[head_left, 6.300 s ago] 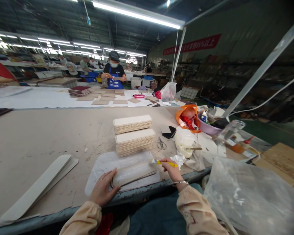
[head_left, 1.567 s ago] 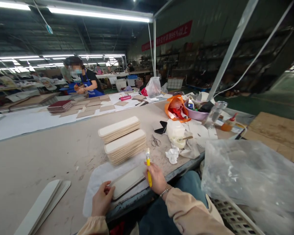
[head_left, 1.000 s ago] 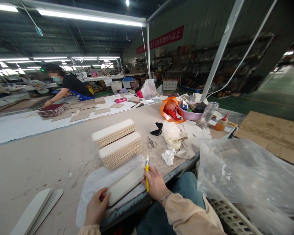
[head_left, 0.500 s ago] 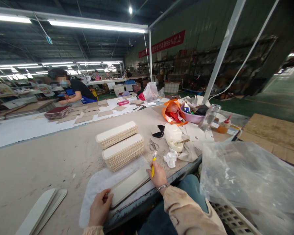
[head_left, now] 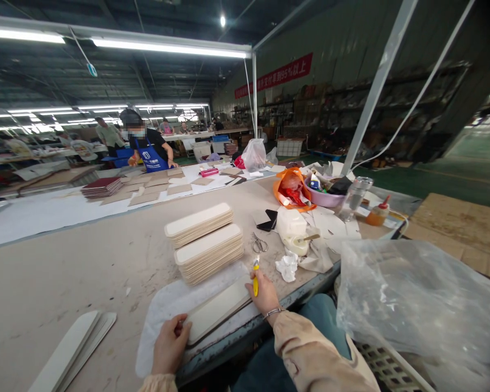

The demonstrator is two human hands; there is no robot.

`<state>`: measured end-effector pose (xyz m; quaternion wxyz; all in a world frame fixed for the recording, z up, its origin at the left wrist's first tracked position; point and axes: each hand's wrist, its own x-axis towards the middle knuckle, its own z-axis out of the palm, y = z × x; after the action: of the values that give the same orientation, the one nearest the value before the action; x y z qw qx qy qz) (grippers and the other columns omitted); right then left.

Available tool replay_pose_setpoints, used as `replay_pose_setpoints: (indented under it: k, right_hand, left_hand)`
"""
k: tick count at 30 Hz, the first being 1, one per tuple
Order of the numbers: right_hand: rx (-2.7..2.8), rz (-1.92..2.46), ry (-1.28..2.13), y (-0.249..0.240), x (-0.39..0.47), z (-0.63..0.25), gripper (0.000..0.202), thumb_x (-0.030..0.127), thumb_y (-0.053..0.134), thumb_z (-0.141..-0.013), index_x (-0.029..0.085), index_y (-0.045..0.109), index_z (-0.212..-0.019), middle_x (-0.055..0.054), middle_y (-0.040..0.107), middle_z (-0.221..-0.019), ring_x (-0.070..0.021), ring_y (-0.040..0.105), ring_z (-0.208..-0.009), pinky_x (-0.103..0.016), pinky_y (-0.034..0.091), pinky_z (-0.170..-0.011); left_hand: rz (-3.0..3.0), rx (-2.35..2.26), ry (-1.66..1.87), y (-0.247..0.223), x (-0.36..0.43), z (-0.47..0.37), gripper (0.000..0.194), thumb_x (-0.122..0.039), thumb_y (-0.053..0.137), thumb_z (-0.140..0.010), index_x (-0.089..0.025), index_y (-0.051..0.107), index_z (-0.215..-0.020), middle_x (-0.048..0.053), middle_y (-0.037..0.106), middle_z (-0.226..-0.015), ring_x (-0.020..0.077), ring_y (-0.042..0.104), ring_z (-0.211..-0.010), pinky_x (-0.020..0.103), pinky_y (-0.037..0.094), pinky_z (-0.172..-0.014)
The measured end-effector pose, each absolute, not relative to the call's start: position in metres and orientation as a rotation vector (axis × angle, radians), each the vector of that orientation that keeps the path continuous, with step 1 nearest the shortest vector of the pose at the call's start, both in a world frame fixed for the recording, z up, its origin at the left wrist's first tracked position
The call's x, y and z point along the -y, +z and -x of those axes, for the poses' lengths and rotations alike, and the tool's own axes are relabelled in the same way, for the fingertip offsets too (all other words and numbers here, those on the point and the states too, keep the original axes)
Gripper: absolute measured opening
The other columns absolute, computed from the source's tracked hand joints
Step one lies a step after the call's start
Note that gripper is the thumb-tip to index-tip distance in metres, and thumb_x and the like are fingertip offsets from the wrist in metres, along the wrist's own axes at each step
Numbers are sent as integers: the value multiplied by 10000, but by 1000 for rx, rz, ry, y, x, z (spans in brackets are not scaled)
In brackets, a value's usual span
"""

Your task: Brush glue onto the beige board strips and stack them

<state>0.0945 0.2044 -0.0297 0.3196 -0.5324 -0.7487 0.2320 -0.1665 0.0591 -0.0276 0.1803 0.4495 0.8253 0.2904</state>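
A long pale panel with rounded ends [head_left: 218,310] lies on a white sheet [head_left: 155,313] at the table's front edge. My left hand [head_left: 172,343] grips its left end between thumb and fingers. My right hand [head_left: 265,294] is closed round a small yellow utility knife [head_left: 256,280], tip pointing away from me, and rests at the panel's right end. Under the panel a darker edge shows; I cannot tell whether it is a second piece. Just beyond stand two neat stacks of similar panels [head_left: 208,247].
Scissors [head_left: 260,244], crumpled tissue [head_left: 287,267] and a white plastic container [head_left: 292,226] lie to the right. Farther back are an orange bag [head_left: 292,188] and a purple basin [head_left: 324,198]. Loose panels [head_left: 75,348] lie at front left. A co-worker in a blue apron [head_left: 151,155] stands across the table.
My hands keep nearly the same hold on the panel and the knife. The view has shifted slightly. Across the table, the co-worker has gone from leaning over to more upright.
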Motion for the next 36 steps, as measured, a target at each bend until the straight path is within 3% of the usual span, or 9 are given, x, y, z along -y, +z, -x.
replay_pose_setpoints:
  k: [8, 21, 26, 28, 31, 36]
  right_hand:
    - [1963, 1265, 562, -25, -202, -98, 214, 161, 558, -733, 237, 480, -917, -3, 596, -896, -180, 567, -851, -281, 442, -768]
    - [2003, 1292, 553, -33, -198, -95, 154, 162, 478, -789, 228, 485, -928, -14, 590, -826, -171, 602, -743, -257, 452, -691]
    - [2108, 1153, 528, -30, -192, -97, 310, 38, 451, -667, 222, 487, -914, -18, 587, -835, -169, 595, -785, -242, 447, -711]
    - [2080, 1177, 551, -31, -191, -95, 286, 56, 452, -692, 221, 482, -923, -21, 591, -829, -173, 603, -779, -249, 458, -710]
    - [1972, 1219, 546, -35, -193, -92, 153, 144, 454, -784, 219, 475, -915, -40, 607, -877, -190, 612, -855, -281, 472, -764]
    - [1923, 1158, 567, -33, -195, -102, 178, 169, 507, -760, 221, 455, -922, -63, 613, -1011, -210, 581, -1005, -332, 458, -871]
  left_hand:
    - [-1254, -2330, 839, -29, -60, 166, 504, -553, 477, -632, -161, 645, -901, 48, 594, -726, 235, 580, -713, 365, 475, -709]
    - [-1273, -2334, 846, -27, -59, 164, 498, -536, 468, -644, -150, 649, -901, 55, 588, -729, 232, 583, -708, 363, 478, -711]
    - [-1279, -2334, 870, -28, -60, 164, 489, -528, 475, -643, -148, 651, -895, 49, 588, -711, 226, 583, -692, 360, 481, -704]
    - [-1279, -2329, 888, -30, -61, 164, 466, -522, 482, -644, -162, 649, -889, 38, 586, -705, 221, 583, -690, 354, 482, -700]
    - [-1279, -2320, 898, -29, -60, 164, 435, -510, 486, -647, -177, 642, -880, 29, 581, -703, 217, 577, -690, 353, 482, -696]
    - [-1277, -2328, 839, -23, -59, 161, 411, -482, 478, -659, -176, 634, -884, 31, 579, -712, 213, 570, -690, 357, 484, -697]
